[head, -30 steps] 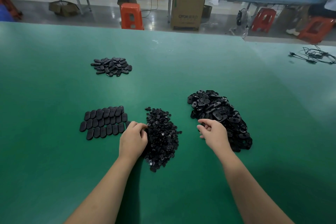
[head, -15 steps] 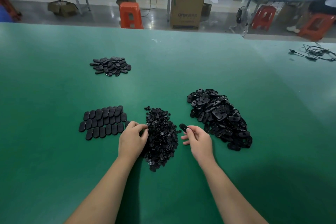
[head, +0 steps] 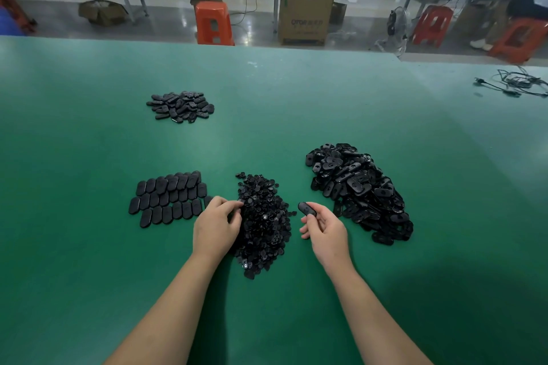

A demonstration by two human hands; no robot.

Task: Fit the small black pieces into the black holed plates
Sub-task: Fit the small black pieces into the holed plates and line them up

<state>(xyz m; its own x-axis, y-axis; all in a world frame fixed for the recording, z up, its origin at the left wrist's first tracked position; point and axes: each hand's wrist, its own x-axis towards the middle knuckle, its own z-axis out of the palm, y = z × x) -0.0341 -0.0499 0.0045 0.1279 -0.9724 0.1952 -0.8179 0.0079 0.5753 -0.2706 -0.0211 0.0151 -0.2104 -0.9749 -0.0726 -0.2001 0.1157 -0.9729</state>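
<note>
1. Plate [head: 307,209]: we pinch it in our right hand [head: 326,231], just right of the small-piece heap [head: 262,222].
2. Our left hand [head: 215,225] curls into that heap; we cannot tell what it holds.
3. Plate heap [head: 360,190] lies right, laid-out rows [head: 169,197] left.

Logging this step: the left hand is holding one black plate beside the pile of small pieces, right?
Not quite. In the head view the right hand holds the black plate; the left hand is at the pile of small pieces.

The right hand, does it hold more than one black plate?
No, the right hand pinches a single black plate between thumb and fingers.
</note>
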